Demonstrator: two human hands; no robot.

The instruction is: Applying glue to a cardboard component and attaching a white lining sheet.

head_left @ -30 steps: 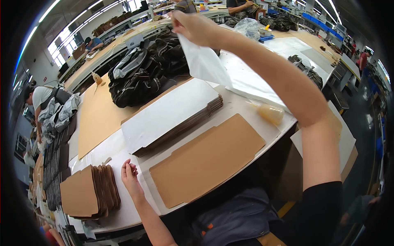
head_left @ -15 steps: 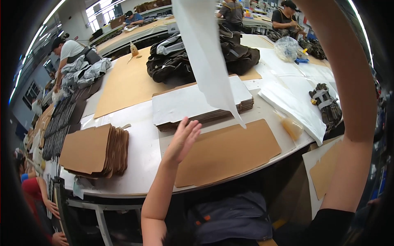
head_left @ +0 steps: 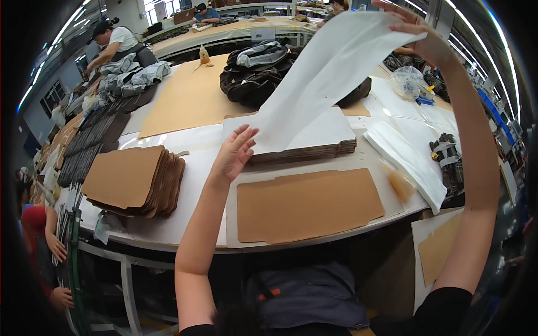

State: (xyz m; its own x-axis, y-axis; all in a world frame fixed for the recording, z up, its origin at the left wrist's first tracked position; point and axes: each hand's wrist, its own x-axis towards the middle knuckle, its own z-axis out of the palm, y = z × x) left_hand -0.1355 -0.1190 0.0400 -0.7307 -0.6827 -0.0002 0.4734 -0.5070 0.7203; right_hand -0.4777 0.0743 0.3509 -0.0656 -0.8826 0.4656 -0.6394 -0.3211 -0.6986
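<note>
While right hand (head_left: 417,28) pinches white sheet (head_left: 330,73) high at 1 o'clock, left hand (head_left: 235,152), fingers spread, reaches its low corner to steady it above stack (head_left: 305,151).

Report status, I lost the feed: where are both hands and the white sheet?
Right hand raised, pinching the white sheet by its top edge. Left hand open, at the sheet's lower corner. Sheet hangs over the stack of boards. Flat brown cardboard piece lies in front, untouched.

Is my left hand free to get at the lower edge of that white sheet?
Probably yes. The left hand is open, beside the white sheet's lower edge over the stack of panels, with nothing between; the right hand holds its top.
</note>
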